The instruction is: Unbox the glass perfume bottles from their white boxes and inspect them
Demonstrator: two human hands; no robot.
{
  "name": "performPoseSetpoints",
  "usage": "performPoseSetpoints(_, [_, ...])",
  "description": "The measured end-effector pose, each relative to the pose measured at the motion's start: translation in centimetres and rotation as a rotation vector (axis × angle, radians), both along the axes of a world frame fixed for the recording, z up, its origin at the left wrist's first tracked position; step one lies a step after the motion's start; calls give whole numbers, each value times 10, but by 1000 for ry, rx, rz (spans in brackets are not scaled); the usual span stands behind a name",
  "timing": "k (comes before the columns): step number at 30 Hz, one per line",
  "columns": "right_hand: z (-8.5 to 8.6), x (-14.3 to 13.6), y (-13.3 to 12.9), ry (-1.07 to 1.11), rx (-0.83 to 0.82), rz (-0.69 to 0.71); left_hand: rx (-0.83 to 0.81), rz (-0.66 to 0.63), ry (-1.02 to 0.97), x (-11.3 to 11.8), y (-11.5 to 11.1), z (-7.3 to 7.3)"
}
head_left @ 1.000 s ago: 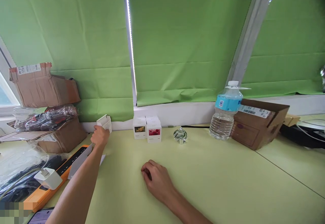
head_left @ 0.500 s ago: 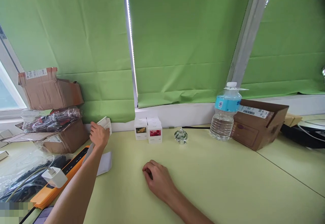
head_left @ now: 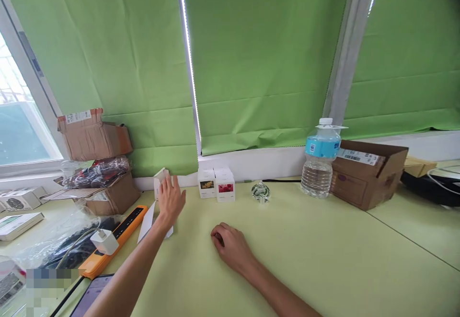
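My left hand (head_left: 170,202) is spread open just in front of a small white box (head_left: 157,185) by the wall, partly covering it. Whether the fingers touch the box is hidden. White flaps or paper (head_left: 146,222) lie below it, partly behind my wrist. My right hand (head_left: 232,245) rests on the table with its fingers curled in and nothing visible in them. Beyond it stand a white box with a yellow picture (head_left: 207,185) and a white box with a red picture (head_left: 225,188). A clear glass ornament (head_left: 260,192) sits to their right.
An orange power strip (head_left: 124,233) with a white charger (head_left: 104,241) lies at left, near a phone (head_left: 92,295). Cardboard boxes (head_left: 95,139) are stacked behind. To the right are a large water bottle (head_left: 316,175) and an open brown carton (head_left: 354,187).
The view has turned slightly left. My left hand has let go of the small white box, its fingers spreading apart. My right hand stays curled on the table.
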State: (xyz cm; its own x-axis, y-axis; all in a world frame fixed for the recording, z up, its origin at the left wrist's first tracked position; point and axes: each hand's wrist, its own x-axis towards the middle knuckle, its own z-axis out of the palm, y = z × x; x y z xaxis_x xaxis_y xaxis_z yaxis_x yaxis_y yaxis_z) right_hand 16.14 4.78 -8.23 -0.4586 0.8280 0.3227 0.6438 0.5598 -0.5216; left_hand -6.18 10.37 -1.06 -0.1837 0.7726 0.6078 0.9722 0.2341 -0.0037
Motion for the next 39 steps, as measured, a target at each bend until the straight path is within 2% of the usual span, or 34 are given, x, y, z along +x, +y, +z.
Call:
performPoseSetpoints(3, [2,1,-3,-19,10,-4,-129,6,-7,22,-28,-18])
performPoseSetpoints(6, [3,2,-6,-41,30,-5,-207,91,-46,28,-56,-32])
performPoseSetpoints(10, [2,3,-7,-38,43,1,-226,192,-78,12,-82,-38])
performPoseSetpoints(14, [-2,2,-6,-25,48,9,-274,218,-128,-11,-97,-41])
performPoseSetpoints(22, [-5,2,-3,-5,47,22,-289,214,-183,-26,-105,-59])
performPoseSetpoints(39, [-7,1,1,32,34,26,-187,348,-118,-27,-107,-61])
